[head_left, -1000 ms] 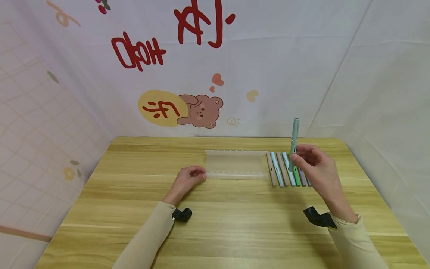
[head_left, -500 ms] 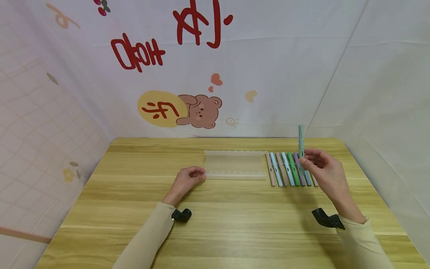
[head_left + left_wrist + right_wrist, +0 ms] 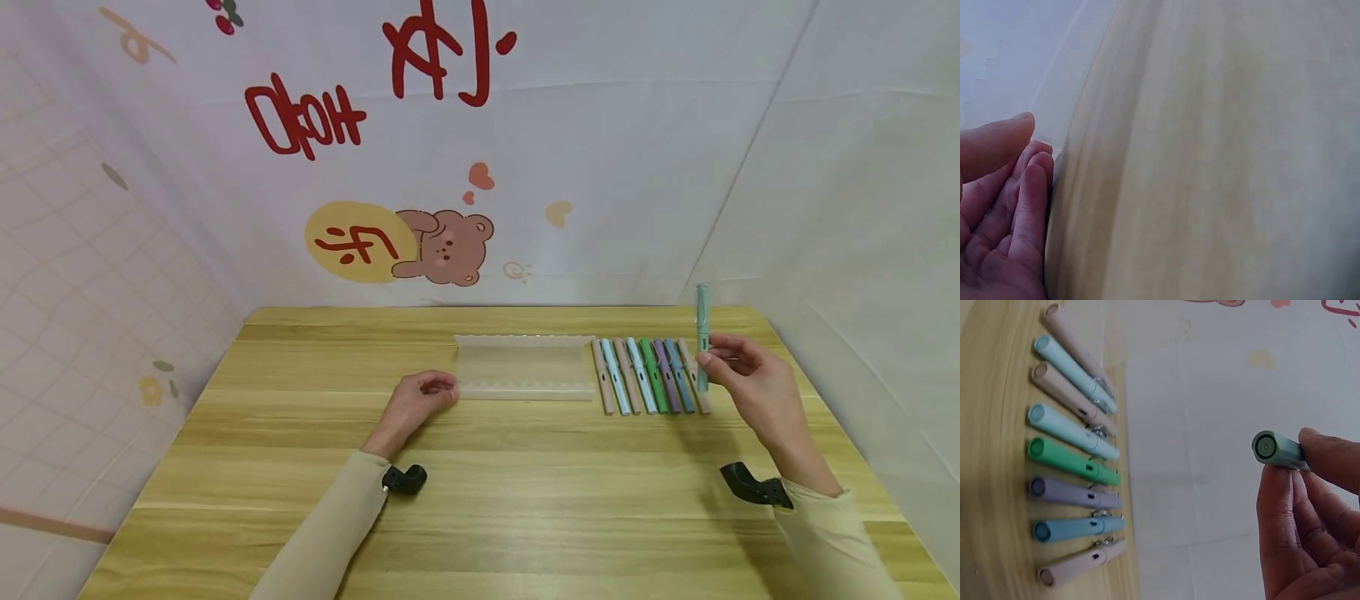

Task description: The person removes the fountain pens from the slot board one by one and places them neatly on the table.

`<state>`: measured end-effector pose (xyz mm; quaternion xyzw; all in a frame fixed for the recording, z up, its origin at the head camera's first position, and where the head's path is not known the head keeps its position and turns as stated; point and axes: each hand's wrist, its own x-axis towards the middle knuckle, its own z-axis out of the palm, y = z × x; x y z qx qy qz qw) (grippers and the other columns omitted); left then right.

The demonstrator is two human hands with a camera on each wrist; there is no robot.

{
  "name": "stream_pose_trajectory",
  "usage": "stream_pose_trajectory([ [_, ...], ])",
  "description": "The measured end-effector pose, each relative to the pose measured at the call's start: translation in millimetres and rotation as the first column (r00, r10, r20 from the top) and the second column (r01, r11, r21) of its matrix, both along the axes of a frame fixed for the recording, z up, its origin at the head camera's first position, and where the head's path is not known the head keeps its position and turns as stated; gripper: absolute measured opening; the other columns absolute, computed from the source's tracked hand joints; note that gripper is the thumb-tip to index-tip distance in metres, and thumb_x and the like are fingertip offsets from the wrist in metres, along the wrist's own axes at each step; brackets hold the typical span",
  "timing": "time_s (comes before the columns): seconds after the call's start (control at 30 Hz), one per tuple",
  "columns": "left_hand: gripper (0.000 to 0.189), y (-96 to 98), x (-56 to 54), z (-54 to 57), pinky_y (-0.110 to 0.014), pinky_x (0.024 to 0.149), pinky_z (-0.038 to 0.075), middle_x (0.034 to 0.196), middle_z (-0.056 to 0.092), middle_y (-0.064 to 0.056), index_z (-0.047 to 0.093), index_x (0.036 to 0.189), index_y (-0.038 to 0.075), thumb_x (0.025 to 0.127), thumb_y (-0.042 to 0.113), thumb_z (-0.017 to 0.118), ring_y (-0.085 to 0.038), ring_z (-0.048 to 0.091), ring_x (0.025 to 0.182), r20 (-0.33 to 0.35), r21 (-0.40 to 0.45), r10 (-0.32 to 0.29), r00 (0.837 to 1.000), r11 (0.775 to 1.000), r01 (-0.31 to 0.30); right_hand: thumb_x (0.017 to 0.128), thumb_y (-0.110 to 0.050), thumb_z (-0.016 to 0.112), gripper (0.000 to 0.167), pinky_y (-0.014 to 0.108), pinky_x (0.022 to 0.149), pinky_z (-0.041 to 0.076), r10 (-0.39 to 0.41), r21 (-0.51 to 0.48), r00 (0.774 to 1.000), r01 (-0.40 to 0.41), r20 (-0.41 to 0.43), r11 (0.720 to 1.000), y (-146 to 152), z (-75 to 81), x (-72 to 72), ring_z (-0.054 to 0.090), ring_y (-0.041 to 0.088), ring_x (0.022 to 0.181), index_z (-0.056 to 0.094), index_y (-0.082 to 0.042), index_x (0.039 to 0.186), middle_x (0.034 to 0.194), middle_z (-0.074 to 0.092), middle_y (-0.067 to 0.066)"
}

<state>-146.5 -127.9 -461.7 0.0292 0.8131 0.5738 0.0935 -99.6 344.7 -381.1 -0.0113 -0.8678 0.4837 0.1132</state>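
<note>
My right hand (image 3: 765, 400) pinches a mint-green pen (image 3: 702, 312) between thumb and fingers, holding it upright above the right end of a row of pens. In the right wrist view the round lower end of this pen faces the camera. Several capped pens (image 3: 657, 379) lie side by side on the table, in beige, light blue, green, purple and blue. To their left stands a translucent plastic pen tray (image 3: 521, 365) with notched edges. My left hand (image 3: 420, 404) grips the tray's near left corner, thumb and fingertips (image 3: 1030, 181) at its end.
The wooden table (image 3: 480, 500) meets a printed white cloth backdrop (image 3: 615, 167) at its far edge. Cloth also hangs along the left and right sides. A black wrist mount (image 3: 756, 487) sits on the right cuff, another on the left.
My right hand has carried the mint-green pen rightward and slightly lower, from over the row's middle to its right end, uncovering more pens. My left hand stays at the tray.
</note>
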Motion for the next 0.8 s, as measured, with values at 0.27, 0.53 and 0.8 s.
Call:
stream_pose_trajectory([
  [0.27, 0.020, -1.3, 0.0, -0.2, -0.033, 0.087, 0.050, 0.104, 0.074, -0.006, 0.076, 0.112, 0.006, 0.094, 0.013, 0.077, -0.017, 0.066, 0.096, -0.006, -0.015, 0.011, 1.000, 1.000, -0.011, 0.101, -0.020, 0.071, 0.033, 0.012, 0.073, 0.053, -0.011, -0.037, 1.000, 0.011, 0.005, 0.999, 18, -10.6, -4.2, 0.066, -0.008, 0.087, 0.063, -0.005, 0.129, 0.099, 0.064, -0.022],
  [0.53, 0.021, 1.7, 0.7, 2.7, -0.033, 0.085, 0.049, 0.106, 0.075, -0.014, 0.075, 0.112, 0.000, 0.094, 0.011, 0.076, -0.024, 0.067, 0.098, -0.029, -0.029, 0.019, 0.999, 0.999, -0.020, 0.102, -0.019, 0.068, 0.033, 0.015, 0.072, 0.055, -0.009, -0.066, 0.999, 0.011, 0.040, 0.998, 33, -22.0, -7.4, 0.067, -0.004, 0.084, 0.062, -0.001, 0.129, 0.096, 0.065, -0.020],
  [0.8, 0.020, -1.8, -2.9, -0.9, -0.032, 0.086, 0.050, 0.105, 0.075, -0.009, 0.076, 0.111, 0.003, 0.093, 0.013, 0.077, -0.019, 0.068, 0.096, -0.037, -0.019, 0.013, 0.999, 1.000, -0.014, 0.102, -0.027, 0.068, 0.047, 0.017, 0.071, 0.056, -0.010, -0.019, 0.997, 0.011, 0.077, 1.000, 44, -29.4, -10.9, 0.067, -0.003, 0.082, 0.060, 0.008, 0.132, 0.098, 0.071, -0.007],
])
